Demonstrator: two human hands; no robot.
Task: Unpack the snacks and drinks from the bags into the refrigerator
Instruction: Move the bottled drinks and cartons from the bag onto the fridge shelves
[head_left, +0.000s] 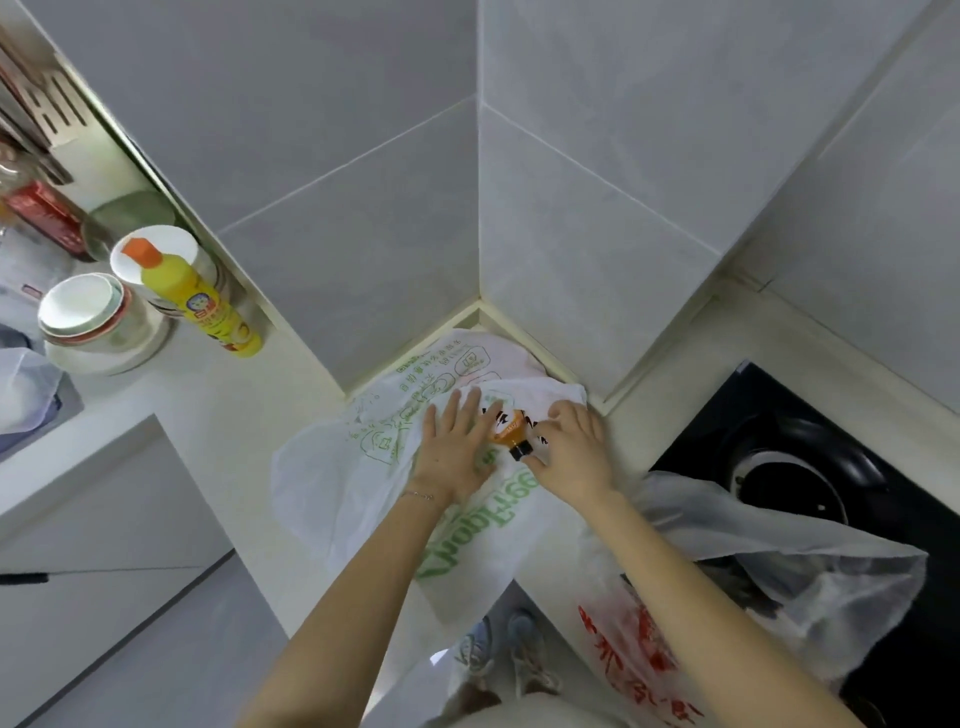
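**A:** What does the head camera show?

**B:** It looks down into the corner of a pale kitchen counter (218, 400), with grey tiled walls (363, 171) meeting behind it. A white plastic shopping bag with green print (363, 467) lies crumpled in that corner, spilling toward the near edge of the counter.

**A:** Where are the hands?

**B:** Both bare forearms reach in from the near side. The left hand (452, 447) lies flat on the bag, fingers spread and released, pressing the plastic down. A thin bracelet (418, 495) circles that wrist. The right hand (574, 452) is just to the right, fingers curled around the neck end of a small bottle of amber drink with a black cap (511, 434).

**A:** And the bottle itself?

**B:** It lies on its side between the two hands, at the mouth of the bag, cap toward the near side. Its far end is half covered by plastic.

**A:** Anything else nearby?

**B:** To the right, a second translucent bag with red print (727, 597) droops over the near edge of a black glass stovetop (779, 447). Far left on the counter stand a yellow squeeze bottle with an orange cap (197, 301), stacked white bowls (93, 322) and a red box (47, 218). At the left edge another whitish bag (23, 389) sits partly in view. Below the counter edge, grey shoes (498, 649) show on the floor.
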